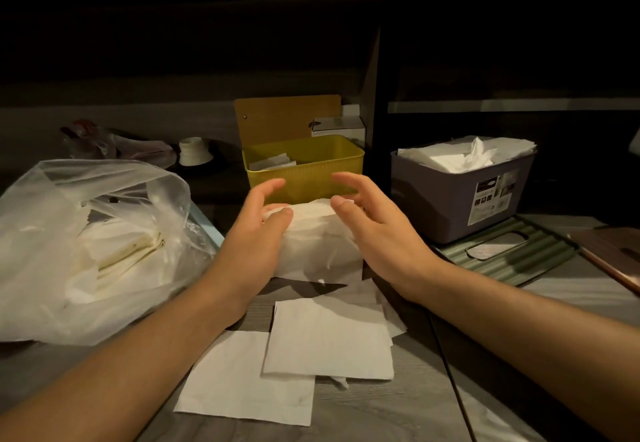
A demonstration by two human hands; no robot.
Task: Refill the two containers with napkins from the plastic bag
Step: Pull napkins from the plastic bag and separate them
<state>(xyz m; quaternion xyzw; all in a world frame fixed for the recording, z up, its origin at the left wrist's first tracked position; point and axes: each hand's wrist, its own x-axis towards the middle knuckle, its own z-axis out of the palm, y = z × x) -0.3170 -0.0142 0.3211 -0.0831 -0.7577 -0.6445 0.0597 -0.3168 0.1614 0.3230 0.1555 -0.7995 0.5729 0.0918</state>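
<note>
Before the yellow container (304,168), spread hands (311,223) flank a rumpled white napkin stack (317,239).

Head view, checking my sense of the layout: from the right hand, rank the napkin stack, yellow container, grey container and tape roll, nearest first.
1. Napkin stack: at the right hand, on its left.
2. Yellow container: just behind the fingers.
3. Grey container: off to the right.
4. Tape roll: far back left.
</note>
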